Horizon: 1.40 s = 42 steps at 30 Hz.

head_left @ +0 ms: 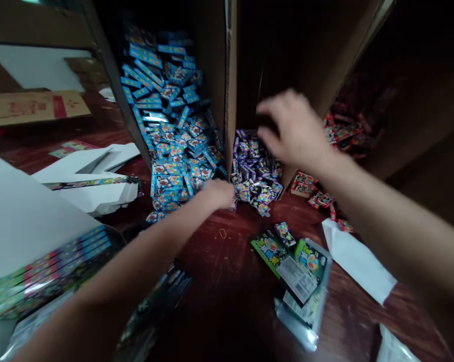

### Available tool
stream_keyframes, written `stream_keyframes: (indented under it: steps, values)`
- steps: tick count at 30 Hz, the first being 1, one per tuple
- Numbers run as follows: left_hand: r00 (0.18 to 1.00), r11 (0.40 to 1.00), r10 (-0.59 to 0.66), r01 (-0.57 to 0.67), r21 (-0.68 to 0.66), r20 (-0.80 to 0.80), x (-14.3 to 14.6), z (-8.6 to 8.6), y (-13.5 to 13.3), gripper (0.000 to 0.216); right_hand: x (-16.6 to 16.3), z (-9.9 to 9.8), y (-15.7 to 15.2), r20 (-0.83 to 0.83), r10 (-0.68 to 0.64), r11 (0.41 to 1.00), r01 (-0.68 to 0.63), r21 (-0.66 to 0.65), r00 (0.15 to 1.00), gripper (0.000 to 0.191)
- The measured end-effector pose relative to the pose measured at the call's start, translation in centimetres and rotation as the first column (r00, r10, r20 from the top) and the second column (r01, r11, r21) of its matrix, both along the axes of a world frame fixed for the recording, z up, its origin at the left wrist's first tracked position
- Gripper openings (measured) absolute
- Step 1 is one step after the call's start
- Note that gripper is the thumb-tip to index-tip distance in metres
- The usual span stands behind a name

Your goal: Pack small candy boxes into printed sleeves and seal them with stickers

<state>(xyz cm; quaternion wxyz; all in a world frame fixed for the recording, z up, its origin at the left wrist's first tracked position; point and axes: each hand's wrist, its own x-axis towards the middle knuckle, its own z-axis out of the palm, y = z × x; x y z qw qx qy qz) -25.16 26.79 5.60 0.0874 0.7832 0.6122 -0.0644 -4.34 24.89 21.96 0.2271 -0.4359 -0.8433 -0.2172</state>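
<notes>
My left hand [219, 195] is low at the front of the bins, between the heap of small blue packets [170, 136] and the small purple packets [255, 166]. Its fingers look curled at the edge of the purple heap, and what they hold is hidden. Raised above the purple packets, my right hand [287, 125] is blurred, with thumb and fingers bent but apart and nothing seen between them. Cardboard walls [230, 75] separate the heaps.
Red packets [347, 128] fill the right bin, with some spilled in front. Green-and-black printed packs [300, 274] and a white paper [358, 259] lie on the dark red table [219, 261]. Striped stacked boxes [49, 266] stand at left, near white folded sheets [87, 176].
</notes>
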Motion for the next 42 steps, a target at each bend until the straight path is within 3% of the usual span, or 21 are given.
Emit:
stream_keyframes:
  steps: [1, 2, 3, 5, 8, 12, 15, 20, 24, 26, 28, 31, 33, 35, 38, 42]
  values:
    - [0.999, 0.999, 0.022, -0.021, 0.041, -0.033, -2.0, 0.3, -0.1, 0.081, 0.7, -4.0, 0.1, 0.072, -0.040, 0.969, 0.056, -0.239, 0.997, 0.062]
    - [0.995, 0.994, 0.052, -0.043, 0.103, -0.083, -3.9, 0.5, -0.2, 0.093, 1.4, -7.9, 0.5, 0.154, -0.095, 0.890, 0.153, -0.429, 0.983, 0.075]
    - [0.980, 0.982, 0.098, -0.067, 0.176, -0.171, -5.5, 0.3, -0.5, 0.103, 2.0, -11.5, 0.9, 0.202, -0.105, 0.833, 0.197, -0.517, 0.974, 0.090]
    - [0.947, 0.961, 0.150, -0.072, 0.268, -0.284, -7.9, -0.3, -1.2, 0.113, 2.8, -17.2, 2.1, 0.242, -0.147, 0.761, 0.266, -0.592, 0.959, 0.114]
    - [0.953, 0.949, 0.107, -0.013, 0.315, -0.283, -8.9, -1.7, -2.4, 0.103, 2.8, -21.5, 4.0, 0.260, -0.209, 0.714, 0.329, -0.618, 0.943, 0.131]
    - [0.983, 0.951, -0.018, 0.074, 0.299, -0.185, -7.9, -3.3, -3.8, 0.059, 2.1, -22.4, 4.9, 0.264, -0.234, 0.714, 0.350, -0.607, 0.936, 0.122]
    - [0.980, 0.957, -0.120, 0.157, 0.245, -0.159, -7.8, -4.2, -4.8, 0.042, 2.5, -22.4, 3.5, 0.246, -0.199, 0.741, 0.310, -0.596, 0.949, 0.108]
    - [0.963, 0.937, -0.259, 0.270, 0.223, -0.077, -7.9, -4.8, -7.3, 0.033, 5.0, -21.7, -1.6, 0.168, -0.065, 0.772, 0.156, -0.616, 0.984, 0.091]
    - [0.912, 0.868, -0.408, 0.371, 0.331, 0.047, -6.3, -4.1, -10.8, 0.029, 8.3, -19.7, -8.2, -0.118, -0.090, 0.828, 0.008, -0.561, 0.989, 0.093]
    - [0.845, 0.810, -0.520, 0.443, 0.384, 0.123, -4.9, -3.5, -13.5, 0.029, 10.4, -18.9, -12.7, -0.267, -0.074, 0.839, -0.085, -0.537, 0.961, 0.093]
    - [0.777, 0.770, -0.601, 0.501, 0.395, 0.188, -3.1, -3.0, -16.8, 0.034, 12.8, -18.5, -17.8, -0.308, -0.091, 0.812, -0.108, -0.573, 0.947, 0.093]
    - [0.648, 0.688, -0.716, 0.591, 0.422, 0.260, 0.4, -2.5, -21.9, 0.041, 16.7, -19.2, -25.1, -0.251, -0.244, 0.737, 0.011, -0.675, 0.937, 0.095]
    - [0.516, 0.596, -0.802, 0.675, 0.434, 0.300, 3.8, -2.9, -25.0, 0.040, 18.9, -20.5, -29.0, -0.204, -0.340, 0.675, 0.087, -0.733, 0.918, 0.096]
    - [0.365, 0.517, -0.846, 0.740, 0.429, 0.389, 7.8, -4.1, -27.7, 0.032, 20.3, -22.2, -32.2, -0.230, -0.372, 0.622, 0.058, -0.781, 0.899, 0.097]
    - [0.194, 0.467, -0.815, 0.778, 0.420, 0.547, 13.5, -7.6, -30.0, 0.025, 21.2, -25.0, -35.7, -0.346, -0.361, 0.586, -0.078, -0.807, 0.866, 0.095]
    - [0.125, 0.329, -0.884, 0.852, 0.408, 0.451, 17.1, -11.6, -28.0, 0.027, 23.5, -26.9, -39.0, -0.296, -0.411, 0.626, 0.031, -0.780, 0.862, 0.091]
